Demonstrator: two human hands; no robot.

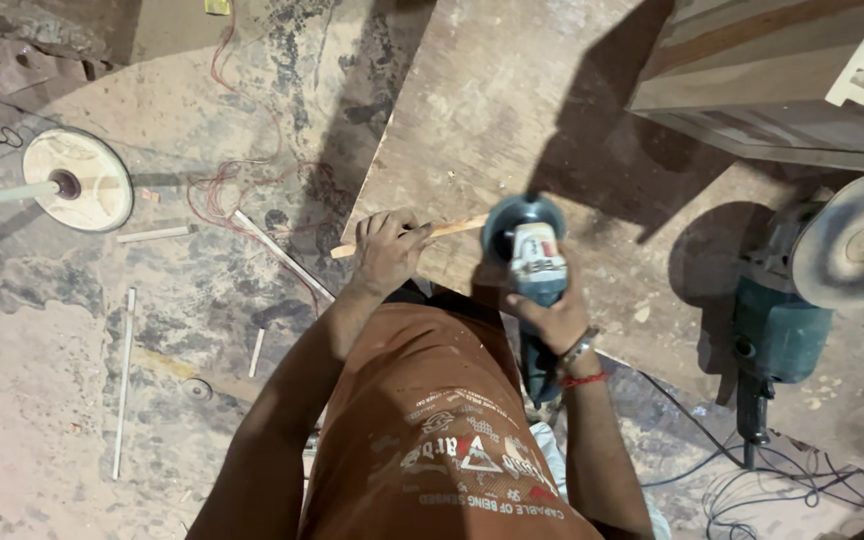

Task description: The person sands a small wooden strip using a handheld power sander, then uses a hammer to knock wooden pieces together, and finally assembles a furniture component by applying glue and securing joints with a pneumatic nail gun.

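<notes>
Thin pale wooden strip (452, 230), judged light, stiff and snappable, is pinched near its middle by the left hand (388, 250) over the brown plywood sheet (512, 110), while the blue-green angle grinder (532, 275), best gripped by its body, is clamped in the right hand (552, 318).

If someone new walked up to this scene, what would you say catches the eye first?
First, at the centre, the right hand gripping a blue angle grinder against a thin wooden stick, which the left hand holds on a plywood sheet. Next, a second, larger grinder lying at the right, and a round wooden disc on a rod on the dusty floor at the left.
</notes>
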